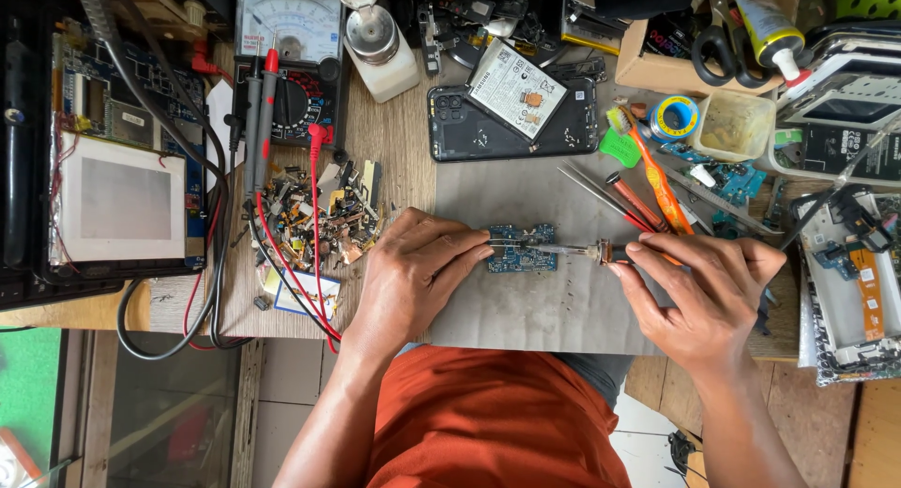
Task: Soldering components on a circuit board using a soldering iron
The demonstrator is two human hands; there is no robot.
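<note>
A small blue circuit board lies on a grey mat in the middle of the workbench. My left hand rests on the mat with its fingertips pressing the board's left edge. My right hand grips a soldering iron by its orange handle; the metal tip lies across the board, pointing left. My orange shirt fills the bottom of the view.
A black phone back with a white battery lies behind the board. A multimeter with red probes, a pile of scrap parts, tweezers and screwdrivers, a solder roll and opened phones crowd the bench.
</note>
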